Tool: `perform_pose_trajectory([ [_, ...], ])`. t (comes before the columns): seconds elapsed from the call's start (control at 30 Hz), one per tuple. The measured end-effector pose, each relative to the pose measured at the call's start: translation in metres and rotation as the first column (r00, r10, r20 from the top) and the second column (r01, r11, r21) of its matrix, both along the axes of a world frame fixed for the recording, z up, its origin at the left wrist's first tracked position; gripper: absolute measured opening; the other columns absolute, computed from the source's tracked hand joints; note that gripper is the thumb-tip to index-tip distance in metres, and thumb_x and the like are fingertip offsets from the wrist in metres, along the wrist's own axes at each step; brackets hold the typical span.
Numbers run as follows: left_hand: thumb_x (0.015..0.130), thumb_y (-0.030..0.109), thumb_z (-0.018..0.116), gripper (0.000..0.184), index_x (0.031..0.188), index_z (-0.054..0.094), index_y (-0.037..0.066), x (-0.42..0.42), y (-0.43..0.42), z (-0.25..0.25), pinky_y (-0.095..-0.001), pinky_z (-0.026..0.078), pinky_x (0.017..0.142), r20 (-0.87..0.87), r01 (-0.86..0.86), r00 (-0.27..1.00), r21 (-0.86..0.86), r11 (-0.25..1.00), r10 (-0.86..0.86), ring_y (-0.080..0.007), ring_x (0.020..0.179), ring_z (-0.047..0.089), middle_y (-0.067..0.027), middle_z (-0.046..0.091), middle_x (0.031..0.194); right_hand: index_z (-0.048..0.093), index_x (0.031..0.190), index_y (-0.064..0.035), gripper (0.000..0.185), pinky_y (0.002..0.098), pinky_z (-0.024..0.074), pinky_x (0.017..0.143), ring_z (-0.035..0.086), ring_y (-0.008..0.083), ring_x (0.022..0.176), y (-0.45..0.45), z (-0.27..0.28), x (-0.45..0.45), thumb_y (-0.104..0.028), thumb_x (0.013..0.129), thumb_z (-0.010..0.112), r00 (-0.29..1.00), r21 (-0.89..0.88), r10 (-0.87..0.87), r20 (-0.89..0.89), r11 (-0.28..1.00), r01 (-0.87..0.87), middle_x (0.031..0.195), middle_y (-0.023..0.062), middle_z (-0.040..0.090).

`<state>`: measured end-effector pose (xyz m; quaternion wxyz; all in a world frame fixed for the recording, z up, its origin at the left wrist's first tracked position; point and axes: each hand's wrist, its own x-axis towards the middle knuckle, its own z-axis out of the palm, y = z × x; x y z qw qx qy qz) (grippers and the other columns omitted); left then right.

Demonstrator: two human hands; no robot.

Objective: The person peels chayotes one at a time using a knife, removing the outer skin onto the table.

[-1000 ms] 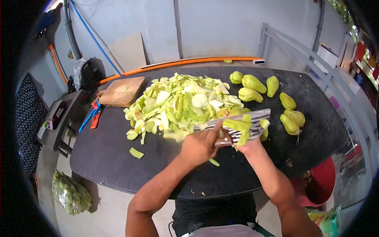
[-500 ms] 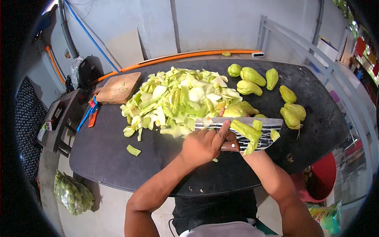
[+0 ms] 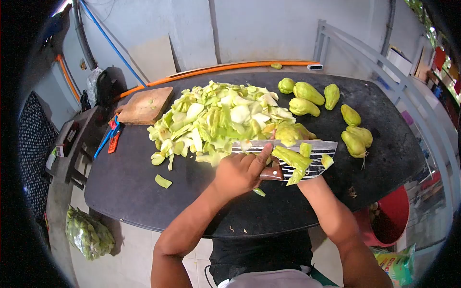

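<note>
My left hand [image 3: 240, 172] is closed round the brown handle of a broad-bladed knife [image 3: 319, 168], its thumb laid along the blade. Slices of chayote [image 3: 291, 158] cling to the flat of the blade. Behind the knife, a pale green chayote [image 3: 289, 135] shows above the blade's upper edge. My right hand [image 3: 307, 182] reaches up behind the blade and is mostly hidden; a fingertip shows at the chayote's left side, so it appears to grip it. A large heap of cut chayote pieces [image 3: 211, 120] lies just beyond both hands.
Several whole chayotes [image 3: 307, 93] lie on the right of the dark table [image 3: 158, 206]. At the left are a wooden board [image 3: 145, 106] and an orange-and-blue tool [image 3: 113, 139]. A red bin [image 3: 396, 216] stands below right; a filled plastic bag [image 3: 89, 234] sits on the floor left.
My left hand and the knife have shifted slightly left, with the slices still on the blade. A small green piece on the table below the handle now shows more fully.
</note>
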<state>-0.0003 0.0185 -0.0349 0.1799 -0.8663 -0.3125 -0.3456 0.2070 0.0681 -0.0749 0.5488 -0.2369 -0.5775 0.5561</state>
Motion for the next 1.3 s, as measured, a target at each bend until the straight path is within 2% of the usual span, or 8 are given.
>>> perform_pose_trajectory([
  [0.07,0.062,0.017,0.078,0.088,0.145,0.049,0.005,-0.008,0.006,-0.002,-0.0362,0.051,0.053,-0.030,0.009,1.000,0.005,1.000,-0.009,-0.0218,0.058,0.061,-0.0012,0.055,0.066,0.047,0.138,-0.0089,0.052,0.0464,0.0440,0.107,0.054,0.0282,0.124,-0.004,0.004,0.000,-0.046,0.102,0.040,0.999,-0.004,-0.038,0.026,0.999,0.038,0.138,0.0131,0.052],
  [0.2,0.071,0.016,0.077,0.077,0.143,0.051,0.007,-0.030,0.018,-0.004,-0.0357,0.054,0.058,0.054,-0.010,0.998,-0.133,0.991,0.018,-0.0237,0.065,0.066,-0.0019,0.067,0.077,0.046,0.138,-0.0034,0.055,0.0502,0.0433,0.108,0.055,0.0348,0.122,-0.007,0.017,-0.005,-0.046,0.103,0.039,0.697,-0.463,-0.074,-0.713,0.797,-0.389,0.135,0.0186,0.054],
  [0.4,0.074,0.021,0.077,0.079,0.145,0.047,0.006,-0.007,0.003,0.002,-0.0368,0.055,0.059,0.075,0.052,0.996,-0.168,0.984,-0.040,-0.0259,0.065,0.067,-0.0045,0.067,0.077,0.050,0.137,-0.0111,0.051,0.0480,0.0406,0.111,0.051,0.0302,0.128,0.003,-0.002,-0.001,-0.048,0.104,0.041,0.778,-0.355,0.064,-0.625,0.865,-0.356,0.136,0.0128,0.056],
  [0.5,0.078,0.030,0.077,0.076,0.144,0.049,0.005,-0.004,0.004,0.003,-0.0368,0.052,0.053,0.093,0.090,0.992,-0.119,0.989,-0.079,-0.0249,0.060,0.064,-0.0044,0.063,0.072,0.051,0.138,-0.0120,0.050,0.0481,0.0397,0.111,0.050,0.0295,0.129,0.002,-0.011,0.000,-0.047,0.104,0.040,0.987,-0.164,-0.004,-0.160,0.986,-0.023,0.137,0.0116,0.056],
  [0.6,0.079,0.033,0.077,0.076,0.144,0.048,0.004,-0.004,0.003,0.000,-0.0366,0.051,0.050,0.090,0.089,0.993,-0.089,0.992,-0.081,-0.0242,0.057,0.063,-0.0046,0.061,0.071,0.051,0.138,-0.0122,0.050,0.0480,0.0397,0.111,0.050,0.0291,0.130,0.003,-0.015,-0.001,-0.046,0.104,0.040,0.896,0.252,-0.272,0.351,0.949,0.190,0.137,0.0111,0.056],
  [0.67,0.076,0.030,0.077,0.079,0.145,0.047,0.006,-0.004,0.002,0.000,-0.0365,0.053,0.053,0.071,0.074,0.995,-0.113,0.991,-0.066,-0.0244,0.060,0.065,-0.0041,0.063,0.073,0.051,0.136,-0.0113,0.048,0.0475,0.0411,0.110,0.052,0.0285,0.127,0.003,-0.013,0.000,-0.044,0.104,0.039,0.955,0.128,-0.166,0.246,0.982,0.137,0.135,0.0115,0.057],
  [0.77,0.070,0.022,0.079,0.082,0.145,0.048,0.008,-0.010,0.006,0.000,-0.0367,0.055,0.058,0.057,0.039,0.998,-0.181,0.983,-0.029,-0.0250,0.066,0.067,-0.0030,0.067,0.077,0.051,0.131,-0.0085,0.043,0.0459,0.0452,0.107,0.057,0.0274,0.120,0.004,0.005,0.003,-0.039,0.106,0.036,0.713,-0.373,0.117,-0.692,0.787,-0.491,0.128,0.0130,0.060],
  [1.3,0.074,0.015,0.069,0.063,0.136,0.059,0.013,-0.034,0.021,-0.001,-0.0414,0.057,0.067,0.183,-0.031,0.978,-0.346,0.938,0.100,-0.0344,0.073,0.069,-0.0144,0.069,0.078,0.055,0.130,-0.0079,0.047,0.0526,0.0527,0.089,0.063,0.0287,0.111,-0.016,0.048,-0.006,-0.043,0.103,0.039,0.900,-0.560,-0.140,-0.414,0.818,-0.130,0.123,0.0120,0.063],
])
